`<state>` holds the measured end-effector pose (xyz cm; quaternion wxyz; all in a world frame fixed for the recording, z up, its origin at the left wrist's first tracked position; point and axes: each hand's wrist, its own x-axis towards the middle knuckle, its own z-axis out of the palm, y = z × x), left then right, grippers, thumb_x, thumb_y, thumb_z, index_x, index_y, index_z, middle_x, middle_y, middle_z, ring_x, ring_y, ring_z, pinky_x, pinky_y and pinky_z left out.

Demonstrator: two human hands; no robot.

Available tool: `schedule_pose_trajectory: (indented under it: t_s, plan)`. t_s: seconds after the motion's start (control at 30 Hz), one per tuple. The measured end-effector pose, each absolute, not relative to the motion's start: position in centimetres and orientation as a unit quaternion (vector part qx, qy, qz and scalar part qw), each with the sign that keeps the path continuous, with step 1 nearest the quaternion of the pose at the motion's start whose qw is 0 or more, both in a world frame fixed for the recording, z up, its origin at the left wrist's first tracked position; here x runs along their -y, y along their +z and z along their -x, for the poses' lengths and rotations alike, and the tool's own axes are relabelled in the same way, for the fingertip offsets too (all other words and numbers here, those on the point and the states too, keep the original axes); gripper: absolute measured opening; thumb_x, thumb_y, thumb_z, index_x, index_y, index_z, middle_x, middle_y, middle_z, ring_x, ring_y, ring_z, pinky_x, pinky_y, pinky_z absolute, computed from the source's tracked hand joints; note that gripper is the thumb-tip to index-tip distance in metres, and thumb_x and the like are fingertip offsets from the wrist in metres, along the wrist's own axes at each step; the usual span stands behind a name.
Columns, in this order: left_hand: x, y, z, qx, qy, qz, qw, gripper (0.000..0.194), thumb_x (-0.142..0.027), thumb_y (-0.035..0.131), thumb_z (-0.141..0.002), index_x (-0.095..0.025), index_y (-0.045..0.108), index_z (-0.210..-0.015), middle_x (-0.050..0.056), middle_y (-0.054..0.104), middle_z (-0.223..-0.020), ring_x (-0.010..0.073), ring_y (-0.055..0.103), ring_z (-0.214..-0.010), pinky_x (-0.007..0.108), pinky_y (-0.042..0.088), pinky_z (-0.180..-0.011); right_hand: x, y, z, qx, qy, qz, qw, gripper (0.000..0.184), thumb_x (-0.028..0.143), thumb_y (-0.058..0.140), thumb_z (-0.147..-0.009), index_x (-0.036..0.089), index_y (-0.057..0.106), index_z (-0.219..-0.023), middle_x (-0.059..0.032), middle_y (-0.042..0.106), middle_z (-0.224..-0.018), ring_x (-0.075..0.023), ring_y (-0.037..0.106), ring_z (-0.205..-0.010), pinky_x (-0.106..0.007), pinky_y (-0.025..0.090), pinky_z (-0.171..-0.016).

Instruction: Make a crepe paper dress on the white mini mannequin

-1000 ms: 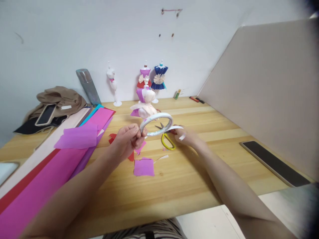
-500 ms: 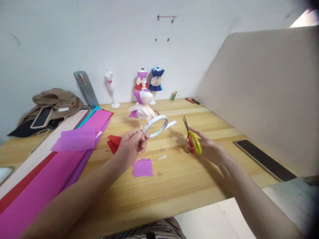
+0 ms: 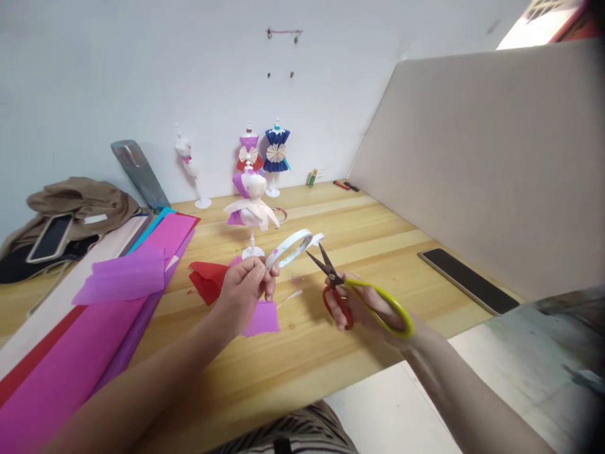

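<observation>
In the head view, the left hand (image 3: 246, 284) pinched a tape roll (image 3: 287, 242); the right hand (image 3: 375, 310) gripped scissors (image 3: 334, 278), blades (image 3: 326, 258) apart, near the tape's loose end (image 3: 318, 239). Just beyond the left hand, a dressed mannequin (image 3: 256, 184) stood on the tabletop (image 3: 368, 227).

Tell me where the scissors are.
In the head view, the scissors, blades open, are in the right hand, just right of the white tape roll that the left hand holds.

Soft, even light covers the table (image 3: 302, 362); white glare (image 3: 532, 28) above its right; faint shadows (image 3: 375, 349) on it; blurred floor (image 3: 515, 366) to its right.
</observation>
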<state>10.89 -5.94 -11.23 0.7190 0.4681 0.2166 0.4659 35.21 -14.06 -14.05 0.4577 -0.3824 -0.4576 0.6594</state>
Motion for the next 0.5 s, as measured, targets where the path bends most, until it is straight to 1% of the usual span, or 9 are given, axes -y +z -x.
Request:
schedule_pose_trajectory:
  t_s: [0.07, 0.13, 0.2, 0.3, 0.37, 0.43, 0.5]
  plan:
    - [6.1, -11.7, -11.0, -0.221, 0.454, -0.474, 0.722, 0.044, -0.046, 0.081, -0.075, -0.013, 0.056, -0.061, 0.002, 0.061, -0.079, 0.0044, 0.05, -0.05, 0.021, 0.037, -0.049, 13.7, -14.1, -34.7, 0.455, 0.666, 0.376, 0.455, 0.061, 0.079, 0.061, -0.079, 0.019, 0.059, -0.09, -0.0033, 0.059, -0.072, -0.014, 0.052, -0.057, -0.029, 0.04, -0.056]
    - [6.2, -12.2, -11.1, -0.229, 0.443, -0.477, 0.723, 0.046, -0.05, 0.081, -0.075, -0.013, 0.056, -0.062, 0.002, 0.061, -0.076, 0.0047, 0.049, -0.05, 0.021, 0.036, -0.049, 13.4, -14.1, -34.4, 0.446, 0.675, 0.375, 0.453, 0.06, 0.078, 0.057, -0.084, 0.017, 0.06, -0.081, -0.0043, 0.059, -0.066, -0.0143, 0.054, -0.056, -0.029, 0.041, -0.058]
    - [6.2, -12.5, -11.1, -0.235, 0.433, -0.481, 0.725, 0.047, -0.053, 0.08, -0.074, -0.014, 0.057, -0.064, 0.002, 0.061, -0.072, 0.0054, 0.048, -0.05, 0.022, 0.036, -0.05, 13.3, -14.2, -34.1, 0.422, 0.679, 0.388, 0.459, 0.058, 0.074, 0.06, -0.084, 0.016, 0.059, -0.075, -0.0051, 0.06, -0.064, -0.0143, 0.055, -0.056, -0.029, 0.042, -0.058]
    - [6.2, -12.8, -11.2, -0.236, 0.42, -0.485, 0.73, 0.047, -0.054, 0.08, -0.074, -0.015, 0.056, -0.064, 0.001, 0.06, -0.069, 0.0061, 0.048, -0.05, 0.022, 0.037, -0.051, 13.3, -14.3, -33.5, 0.381, 0.68, 0.412, 0.471, 0.056, 0.072, 0.066, -0.081, 0.017, 0.058, -0.072, -0.0038, 0.06, -0.062, -0.013, 0.054, -0.053, -0.027, 0.04, -0.053]
    - [6.1, -12.8, -11.2, -0.235, 0.418, -0.485, 0.731, 0.047, -0.052, 0.08, -0.074, -0.015, 0.054, -0.062, 0.002, 0.061, -0.071, 0.006, 0.049, -0.051, 0.022, 0.037, -0.051, 13.4, -14.4, -33.3, 0.38, 0.676, 0.42, 0.47, 0.056, 0.071, 0.067, -0.08, 0.017, 0.057, -0.072, -0.0004, 0.055, -0.057, -0.0104, 0.048, -0.047, -0.025, 0.037, -0.049]
    - [6.0, -12.8, -11.1, -0.236, 0.422, -0.48, 0.732, 0.047, -0.051, 0.08, -0.075, -0.014, 0.054, -0.062, 0.003, 0.062, -0.074, 0.0057, 0.049, -0.051, 0.022, 0.038, -0.051, 13.4, -14.7, -33.4, 0.389, 0.659, 0.442, 0.468, 0.055, 0.072, 0.068, -0.079, 0.018, 0.057, -0.078, 0.0042, 0.049, -0.053, -0.0073, 0.038, -0.041, -0.023, 0.03, -0.044]
    - [5.8, -12.7, -11.1, -0.236, 0.43, -0.473, 0.732, 0.044, -0.048, 0.079, -0.075, -0.014, 0.054, -0.063, 0.003, 0.063, -0.078, 0.0056, 0.049, -0.052, 0.022, 0.038, -0.05, 13.1, -15.1, -33.8, 0.415, 0.608, 0.488, 0.469, 0.057, 0.076, 0.062, -0.08, 0.02, 0.056, -0.086, 0.0077, 0.044, -0.049, -0.0067, 0.03, -0.036, -0.022, 0.022, -0.039]
